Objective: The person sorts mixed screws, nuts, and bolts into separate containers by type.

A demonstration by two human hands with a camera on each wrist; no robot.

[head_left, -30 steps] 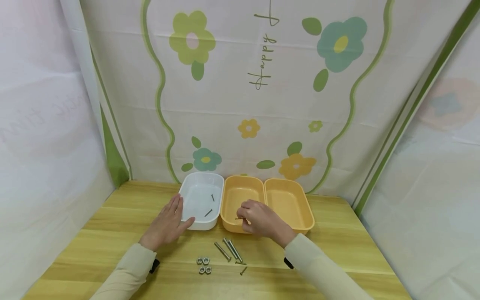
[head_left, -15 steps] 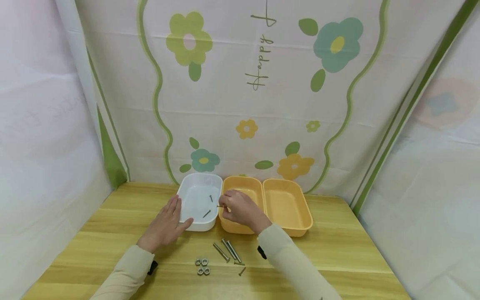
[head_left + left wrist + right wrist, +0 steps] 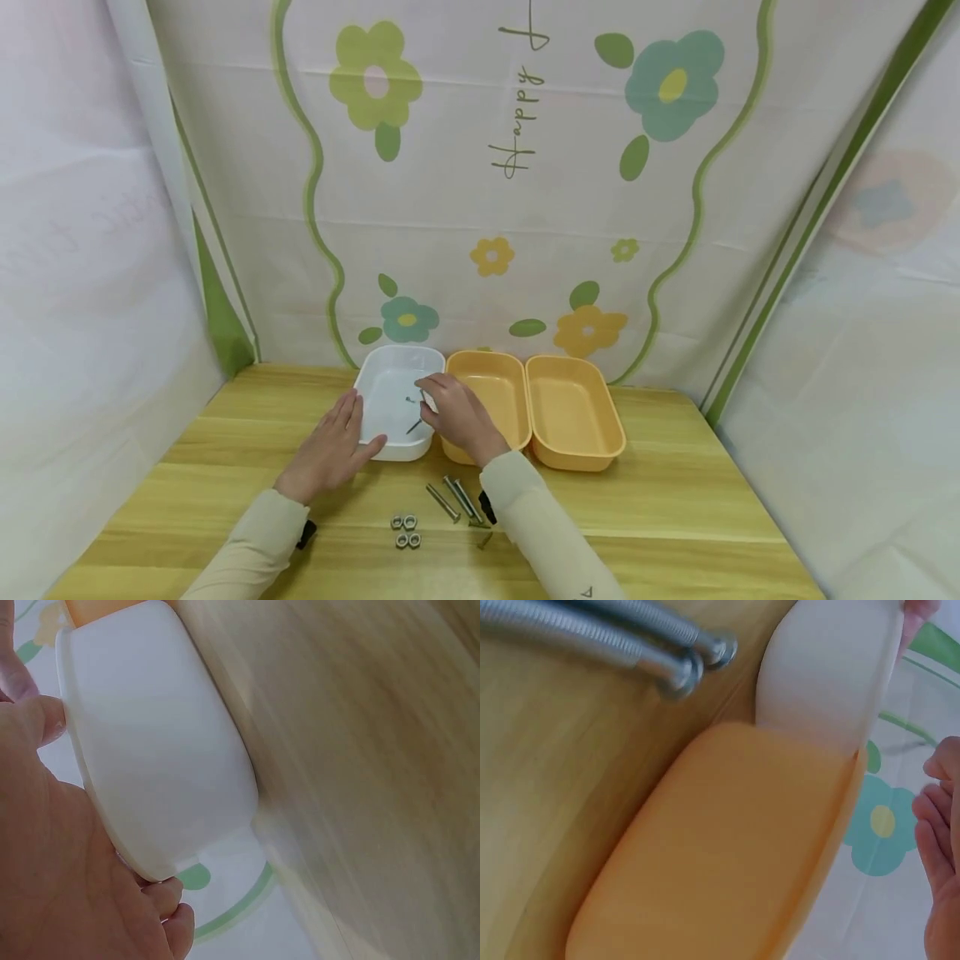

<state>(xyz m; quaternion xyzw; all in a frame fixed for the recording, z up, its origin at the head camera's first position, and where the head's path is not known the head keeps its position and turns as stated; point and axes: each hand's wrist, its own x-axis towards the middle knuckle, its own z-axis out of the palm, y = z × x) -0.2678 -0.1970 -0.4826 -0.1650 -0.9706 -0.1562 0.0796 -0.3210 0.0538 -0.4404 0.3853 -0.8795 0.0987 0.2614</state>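
Head view: the right hand [image 3: 459, 417] is apparently dropping a screw into the white tray [image 3: 384, 400], three screws [image 3: 414, 427] seemingly lying inside; the next move is calling for two table screws [image 3: 485, 540]. Three bolts [image 3: 442, 502], four nuts [image 3: 410, 522], two orange trays [image 3: 573, 408] are standing by. Left wrist: the left hand [image 3: 64, 855] is resting unclenched along the white rim. Right wrist: parted fingers [image 3: 934, 832] are showing no screw.

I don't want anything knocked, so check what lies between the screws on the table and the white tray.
Three bolts lie between those screws and the white tray, whose front wall also stands in the way. Lifting over both should likely clear them.
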